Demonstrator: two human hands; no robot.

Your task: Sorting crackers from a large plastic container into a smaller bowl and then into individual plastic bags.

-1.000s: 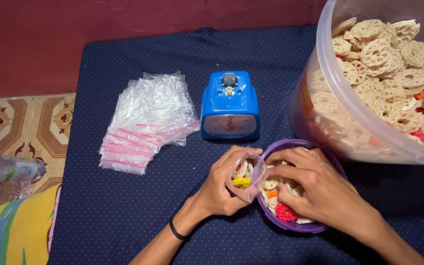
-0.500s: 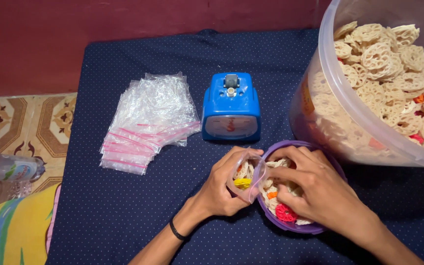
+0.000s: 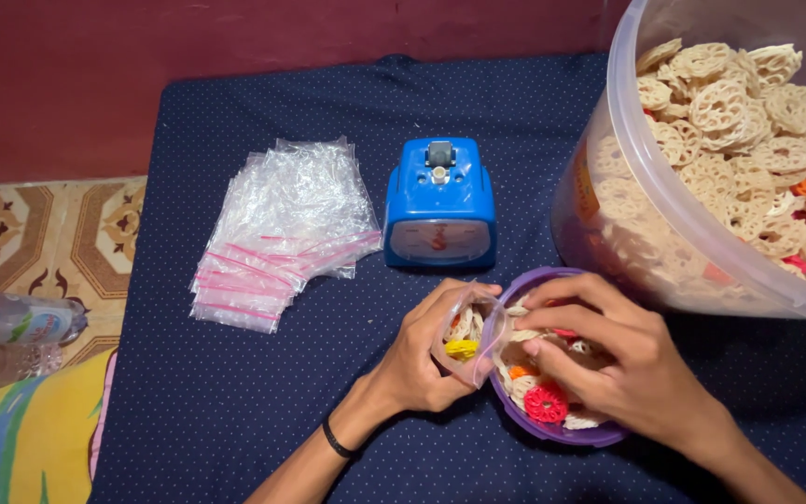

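Note:
My left hand holds a small clear zip bag open beside a purple bowl. The bag holds a few wheel-shaped crackers, one of them yellow. My right hand rests over the bowl, fingers curled on pale crackers inside it. A red cracker lies in the bowl just under that hand. The bowl sits on a dark blue dotted cloth.
A big clear tub full of wheel crackers stands at the right. A blue boxy scale sits behind the bowl. A pile of empty zip bags lies to the left. A plastic bottle lies on the floor.
My right hand's fingers have shifted slightly among the crackers in the bowl; the left hand keeps the bag in the same place.

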